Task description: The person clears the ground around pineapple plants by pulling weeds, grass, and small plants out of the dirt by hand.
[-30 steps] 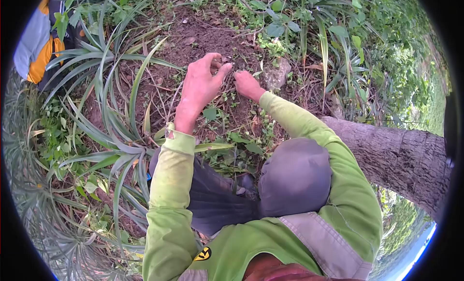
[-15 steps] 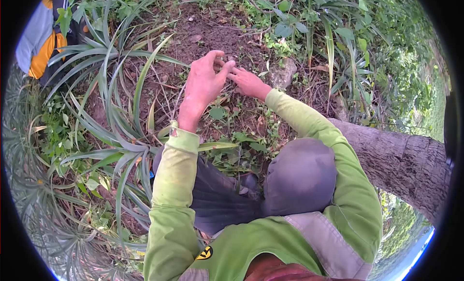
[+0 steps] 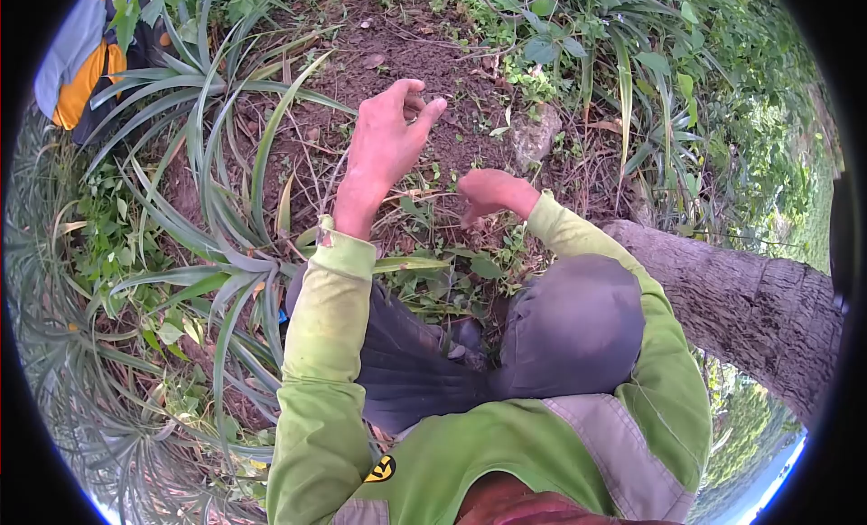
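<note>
My left hand (image 3: 388,145) is raised over bare brown soil (image 3: 433,60). Its fingers are bent, with a gap between thumb and forefinger, and I make out nothing in that gap; the palm is hidden. Lower and to the right is my right hand (image 3: 495,195), apart from the left one, above small green weeds (image 3: 483,263) and dry stalks. Its fingers are curled downward and partly hidden, so anything in them cannot be made out. Nearest the left wrist is a spiky plant (image 3: 253,263) with long narrow leaves.
A tree trunk (image 3: 731,299) slants across the right side. Beyond my right hand sits a grey rock (image 3: 535,135). Another spiky plant (image 3: 623,14) grows at the upper right. A grey and orange cloth item (image 3: 81,82) lies at the upper left. My bent knee (image 3: 573,322) is close below.
My right hand has parted from the left hand and moved down and to the right, its fingers now curled downward. The left hand has barely moved; its thumb and forefinger stay apart.
</note>
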Motion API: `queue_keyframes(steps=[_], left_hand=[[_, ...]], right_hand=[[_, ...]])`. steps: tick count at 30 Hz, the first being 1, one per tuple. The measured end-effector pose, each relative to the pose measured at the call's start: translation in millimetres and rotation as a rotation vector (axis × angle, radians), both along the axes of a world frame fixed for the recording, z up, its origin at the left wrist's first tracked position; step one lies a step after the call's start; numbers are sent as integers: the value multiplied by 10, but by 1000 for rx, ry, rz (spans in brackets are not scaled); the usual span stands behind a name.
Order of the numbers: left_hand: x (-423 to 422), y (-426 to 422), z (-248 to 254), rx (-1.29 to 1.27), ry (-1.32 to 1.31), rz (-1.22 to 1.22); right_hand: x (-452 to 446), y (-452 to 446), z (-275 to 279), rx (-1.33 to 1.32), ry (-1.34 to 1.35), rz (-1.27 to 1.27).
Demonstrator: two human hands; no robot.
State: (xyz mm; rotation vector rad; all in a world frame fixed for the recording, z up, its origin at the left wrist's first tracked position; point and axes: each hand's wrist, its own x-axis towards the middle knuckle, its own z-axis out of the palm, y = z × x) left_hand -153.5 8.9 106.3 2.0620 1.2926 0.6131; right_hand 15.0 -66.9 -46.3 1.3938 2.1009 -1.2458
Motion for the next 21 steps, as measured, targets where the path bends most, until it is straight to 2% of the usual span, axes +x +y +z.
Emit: queue_keyframes(steps=[1, 3, 4, 6, 7, 9, 10, 12, 13, 14, 15, 17, 18, 19, 21], left_hand=[[7, -9, -7, 16, 1, -2], [17, 1, -10, 39, 2, -7], [13, 6, -21, 41, 8, -9], [17, 3, -23, 43, 12, -11], [15, 1, -21, 39, 16, -11], [2, -11, -8, 38, 23, -7], [-21, -26, -1, 27, 27, 2], [-77, -24, 9, 17, 37, 17], [-95, -15, 15, 16, 35, 24], [-99, -23, 13, 9, 30, 28], [-81, -25, 24, 5, 23, 28], [-34, -25, 55, 8, 25, 11], [-6, -23, 46, -2, 6, -8], [12, -17, 36, 1, 4, -13], [48, -26, 2, 31, -15, -31]], right_hand=[[13, 93, -36, 288, 39, 24], [-163, 191, -167, 747, 345, -263], [-289, 255, -330, 750, 346, -263], [-469, 343, -562, 922, 363, 49], [-464, 324, -599, 922, 363, 49], [-475, 237, -641, 819, 100, 158], [-416, 101, -737, 716, 165, 16], [-298, -197, -1026, 730, 253, -39], [-219, -352, -1024, 599, 219, -25], [-144, -502, -955, 463, 181, -13], [-76, -591, -864, 458, 174, -12], [62, -683, -603, 141, -16, 101], [82, -563, -244, -55, -83, 87], [136, -457, -261, -52, -85, 81], [234, -285, -317, 179, 6, -103]])
